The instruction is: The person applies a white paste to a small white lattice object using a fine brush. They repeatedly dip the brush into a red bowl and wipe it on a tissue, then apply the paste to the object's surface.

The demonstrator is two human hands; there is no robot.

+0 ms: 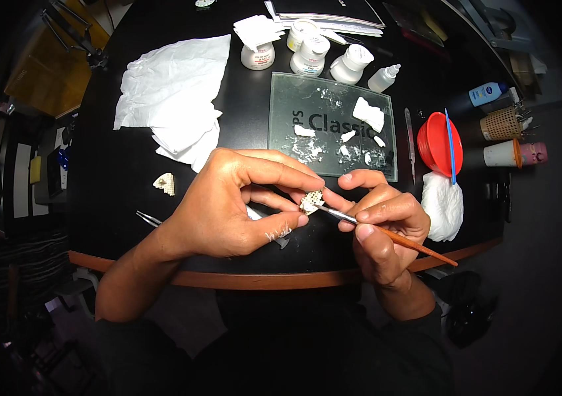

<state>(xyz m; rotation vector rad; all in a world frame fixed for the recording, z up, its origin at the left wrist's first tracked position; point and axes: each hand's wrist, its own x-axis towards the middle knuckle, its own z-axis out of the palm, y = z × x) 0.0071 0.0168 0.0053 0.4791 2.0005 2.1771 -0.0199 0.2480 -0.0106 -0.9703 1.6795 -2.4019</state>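
Note:
Between its thumb and fingertips, my left hand (231, 208) pinches a small cream-coloured perforated piece (313, 197) with white material on it. My right hand (390, 214) grips a thin paintbrush (413, 245) with a reddish-brown wooden handle. The brush tip meets the white material, though its bristles are too small to make out well. White smears mark my left thumb. Beyond the hands lies a glass slab (282, 105) bearing several lumps of white paste (368, 115). A second cream piece (164, 185) with a dotted surface rests left of my left hand.
Tweezers (148, 218) lie by my left wrist, crumpled white tissues (175, 86) further back. White jars (311, 55) and a dropper bottle (384, 78) stand behind the slab. To the right are a metal spatula (410, 142), red bowl (436, 148), blue stick (452, 145) and folded tissue (443, 211).

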